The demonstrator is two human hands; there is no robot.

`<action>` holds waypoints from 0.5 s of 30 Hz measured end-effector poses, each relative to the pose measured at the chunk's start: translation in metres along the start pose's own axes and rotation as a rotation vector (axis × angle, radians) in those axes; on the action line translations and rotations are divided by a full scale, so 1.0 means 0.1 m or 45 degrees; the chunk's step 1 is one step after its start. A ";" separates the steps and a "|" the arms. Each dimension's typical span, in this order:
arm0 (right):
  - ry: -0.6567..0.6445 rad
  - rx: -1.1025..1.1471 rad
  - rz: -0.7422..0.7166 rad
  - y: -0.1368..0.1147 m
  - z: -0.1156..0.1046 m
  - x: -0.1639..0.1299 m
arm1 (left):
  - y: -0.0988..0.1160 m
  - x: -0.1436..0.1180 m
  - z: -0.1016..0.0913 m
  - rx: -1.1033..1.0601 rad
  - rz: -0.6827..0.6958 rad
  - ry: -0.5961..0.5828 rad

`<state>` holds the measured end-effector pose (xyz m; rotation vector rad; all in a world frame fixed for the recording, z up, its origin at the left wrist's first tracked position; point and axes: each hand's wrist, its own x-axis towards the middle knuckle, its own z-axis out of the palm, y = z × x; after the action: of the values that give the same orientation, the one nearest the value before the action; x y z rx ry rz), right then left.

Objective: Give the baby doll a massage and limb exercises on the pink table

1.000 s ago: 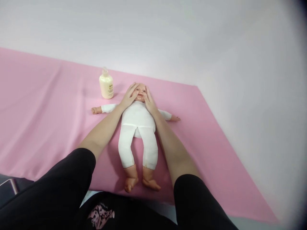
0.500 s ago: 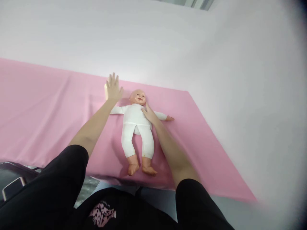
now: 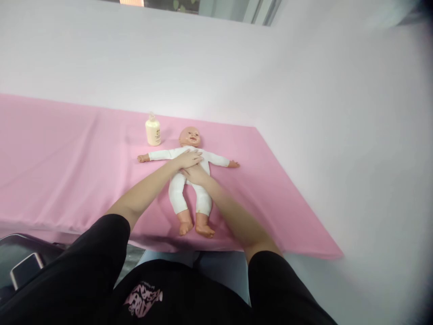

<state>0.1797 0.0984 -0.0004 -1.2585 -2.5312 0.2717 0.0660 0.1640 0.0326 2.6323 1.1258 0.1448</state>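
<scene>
Step in hand, judged: flat-palm contact on the torso of the baby doll (image 3: 189, 174); the left hand (image 3: 190, 159) lies across the chest, fingers extended and together, gripping nothing; the right hand (image 3: 193, 174) lies just below on the belly, fingers flat, nothing held. The doll lies supine on the pink sheet (image 3: 67, 158), near the lotion bottle (image 3: 153, 131); long axis runs head-far, feet-near; arms spread sideways. A next stroke probably calls for light, even palm pressure.

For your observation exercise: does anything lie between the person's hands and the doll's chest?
Nothing visible does. The left hand and right hand both lie flat on the doll, on its white suit. The lotion bottle stands apart, beside its head.
</scene>
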 end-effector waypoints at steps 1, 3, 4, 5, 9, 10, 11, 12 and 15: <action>0.013 -0.013 -0.002 0.00 0.01 -0.06 | 0.00 0.00 0.04 0.002 -0.019 -0.023; 0.004 -0.013 -0.004 0.01 0.02 -0.18 | -0.04 -0.04 0.10 0.012 -0.106 0.023; -0.009 0.007 0.002 0.03 0.02 -0.24 | -0.08 -0.06 0.12 0.015 -0.158 0.073; -0.025 0.039 0.018 0.04 0.02 -0.30 | -0.11 -0.10 0.14 0.015 -0.208 0.117; -0.024 0.201 0.118 0.14 0.05 -0.44 | -0.16 -0.26 0.23 -0.015 -0.367 0.216; 0.009 0.227 0.162 0.16 0.07 -0.45 | -0.15 -0.30 0.26 -0.019 -0.392 0.232; 0.045 0.243 0.213 0.18 0.09 -0.44 | -0.14 -0.33 0.29 -0.019 -0.412 0.253; 0.077 0.249 0.264 0.19 0.10 -0.43 | -0.12 -0.36 0.32 -0.015 -0.430 0.272; 0.124 0.222 0.393 0.21 0.13 -0.35 | -0.08 -0.43 0.40 0.018 -0.433 0.299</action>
<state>0.2111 0.0826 -0.0254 -1.5466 -2.1747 0.4750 0.0389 0.1298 -0.0072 2.4358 1.6362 0.3836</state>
